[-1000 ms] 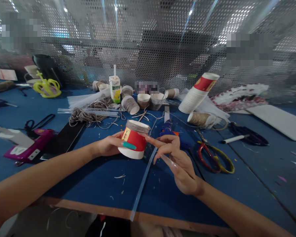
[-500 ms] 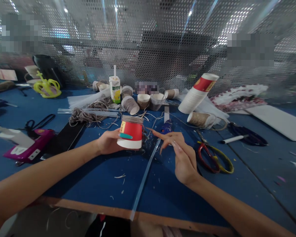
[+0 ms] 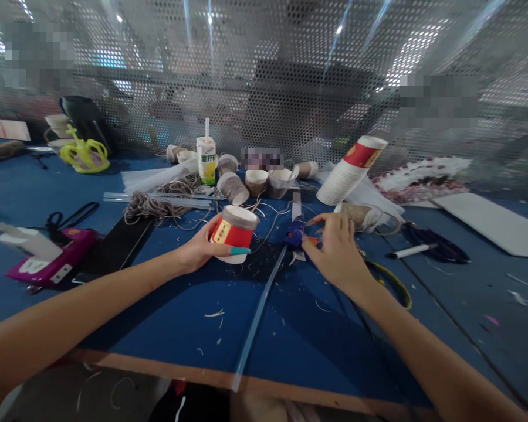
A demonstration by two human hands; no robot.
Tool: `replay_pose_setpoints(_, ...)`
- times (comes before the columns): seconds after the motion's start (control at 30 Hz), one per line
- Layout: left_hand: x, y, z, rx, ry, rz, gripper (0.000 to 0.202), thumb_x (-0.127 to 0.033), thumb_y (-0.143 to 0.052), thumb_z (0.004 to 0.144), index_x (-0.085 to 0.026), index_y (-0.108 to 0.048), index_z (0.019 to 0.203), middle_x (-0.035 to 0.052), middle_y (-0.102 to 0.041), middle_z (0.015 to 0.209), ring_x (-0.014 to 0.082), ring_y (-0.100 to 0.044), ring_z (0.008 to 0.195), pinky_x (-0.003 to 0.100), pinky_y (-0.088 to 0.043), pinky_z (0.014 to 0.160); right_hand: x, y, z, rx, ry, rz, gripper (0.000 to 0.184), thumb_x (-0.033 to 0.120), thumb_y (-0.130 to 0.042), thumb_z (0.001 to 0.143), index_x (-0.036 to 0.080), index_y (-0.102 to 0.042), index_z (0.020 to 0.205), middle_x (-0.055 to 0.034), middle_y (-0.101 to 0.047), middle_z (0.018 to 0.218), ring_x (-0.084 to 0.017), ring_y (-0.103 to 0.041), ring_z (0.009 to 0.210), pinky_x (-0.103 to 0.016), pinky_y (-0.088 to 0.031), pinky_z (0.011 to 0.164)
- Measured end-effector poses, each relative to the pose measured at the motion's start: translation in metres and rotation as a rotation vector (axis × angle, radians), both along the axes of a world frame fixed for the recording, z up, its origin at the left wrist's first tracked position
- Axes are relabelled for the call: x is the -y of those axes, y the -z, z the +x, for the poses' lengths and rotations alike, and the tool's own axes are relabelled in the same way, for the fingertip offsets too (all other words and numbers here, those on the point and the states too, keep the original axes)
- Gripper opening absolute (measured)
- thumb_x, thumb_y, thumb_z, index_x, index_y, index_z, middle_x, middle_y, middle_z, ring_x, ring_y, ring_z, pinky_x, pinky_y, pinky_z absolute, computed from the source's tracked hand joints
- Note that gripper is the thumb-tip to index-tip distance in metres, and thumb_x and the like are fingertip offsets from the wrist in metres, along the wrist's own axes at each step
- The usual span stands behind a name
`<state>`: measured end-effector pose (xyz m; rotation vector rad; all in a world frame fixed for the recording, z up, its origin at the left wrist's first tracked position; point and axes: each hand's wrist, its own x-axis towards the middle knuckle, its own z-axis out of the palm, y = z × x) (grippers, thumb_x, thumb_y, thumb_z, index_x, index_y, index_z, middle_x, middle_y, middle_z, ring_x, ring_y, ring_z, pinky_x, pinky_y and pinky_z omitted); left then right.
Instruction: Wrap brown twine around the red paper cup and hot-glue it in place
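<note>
My left hand (image 3: 198, 246) is closed around a red and white paper cup (image 3: 233, 235), the thumb lying across its front. Grey-brown cord (image 3: 240, 217) is wound about the cup's upper end, which tilts a little toward me. To the right, my right hand (image 3: 334, 246) is at a blue glue gun (image 3: 294, 232) with an orange part, thumb and fingers apart beside it. Whether the fingertips touch the gun is hard to see. A long clear glue stick (image 3: 259, 316) runs from the gun toward the table's front edge.
Behind the cup lie a tangle of cord (image 3: 154, 208), cord-wrapped cups (image 3: 233, 187) and a juice carton (image 3: 206, 161). A leaning paper cup stack (image 3: 341, 181), scissors (image 3: 396, 281) and a white marker (image 3: 411, 251) are at right. A purple power strip (image 3: 55, 258) is at left.
My right hand has moved forward to the glue gun, its pointing fingers now curved, and covers part of the scissors. My left hand has tipped the cup, so its top shows.
</note>
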<state>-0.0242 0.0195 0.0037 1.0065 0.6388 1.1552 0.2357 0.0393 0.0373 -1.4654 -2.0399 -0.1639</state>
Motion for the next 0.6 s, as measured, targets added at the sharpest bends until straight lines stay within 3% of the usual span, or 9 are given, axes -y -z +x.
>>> replay_pose_setpoints(0.1,0.0,-0.001,0.003,-0.049,-0.142,0.067,0.062,-0.014,-0.085,0.046,-0.021,-0.059,0.102,-0.0002,-0.067,0.093,0.0189,-0.062,0.088,0.035,-0.046,0.085,-0.006,-0.002,0.007,0.35,0.125,-0.113,0.043,0.032,-0.058,0.068,0.011,-0.048,0.104,-0.022,-0.054,0.105,-0.041,-0.05,0.1,-0.052,-0.046,0.075)
replay_pose_setpoints(0.2,-0.002,0.001,0.003,-0.037,-0.154,0.085,0.063,-0.015,-0.084,0.047,-0.021,-0.061,0.105,0.0021,-0.069,0.098,0.0231,-0.062,0.096,0.039,-0.044,0.091,-0.005,0.001,0.008,0.503,0.069,-0.203,0.046,0.035,-0.058,0.069,0.012,-0.049,0.107,-0.0203,-0.055,0.103,-0.038,-0.052,0.097,-0.048,-0.047,0.071)
replay_pose_setpoints(0.3,-0.002,0.002,0.0,0.039,-0.011,0.016,0.058,-0.019,-0.081,0.053,-0.019,-0.062,0.108,0.0056,-0.07,0.103,0.0274,-0.063,0.099,0.044,-0.045,0.091,-0.003,0.004,0.005,0.552,0.061,-0.214,0.038,0.032,-0.057,0.07,0.013,-0.049,0.102,-0.0185,-0.054,0.101,-0.035,-0.053,0.094,-0.044,-0.047,0.069)
replay_pose_setpoints(0.43,-0.002,0.004,-0.005,0.19,0.231,-0.139,0.048,-0.022,-0.072,0.064,-0.02,-0.061,0.11,0.0085,-0.071,0.104,0.03,-0.065,0.097,0.052,-0.048,0.086,-0.003,0.009,-0.001,0.428,0.065,-0.187,0.023,0.018,-0.051,0.071,0.014,-0.048,0.093,-0.0156,-0.052,0.098,-0.03,-0.056,0.085,-0.04,-0.047,0.067)
replay_pose_setpoints(0.6,-0.004,0.009,-0.009,0.158,0.271,-0.175,0.049,-0.023,-0.077,0.062,-0.02,-0.06,0.108,0.0058,-0.071,0.098,0.0215,-0.066,0.087,0.036,-0.051,0.075,-0.013,0.008,0.004,0.326,0.088,-0.178,0.027,0.023,-0.051,0.073,0.015,-0.044,0.098,-0.0154,-0.052,0.1,-0.026,-0.06,0.074,-0.038,-0.048,0.06)
